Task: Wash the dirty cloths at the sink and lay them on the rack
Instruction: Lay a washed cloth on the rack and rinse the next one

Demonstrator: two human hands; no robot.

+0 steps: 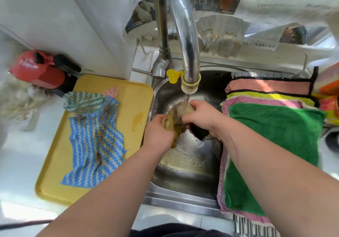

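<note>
Bright daylight on a white counter [20, 163] — newspaper sheets [220, 33] cover the wall behind.

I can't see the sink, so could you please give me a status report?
Left hand, right hand grip yellowish cloth under running faucet. Blue striped cloth, green striped cloth on yellow tray. Nothing obstructing.

A bunched, wet yellowish cloth [174, 119] is held above the steel sink [183, 181].
</note>
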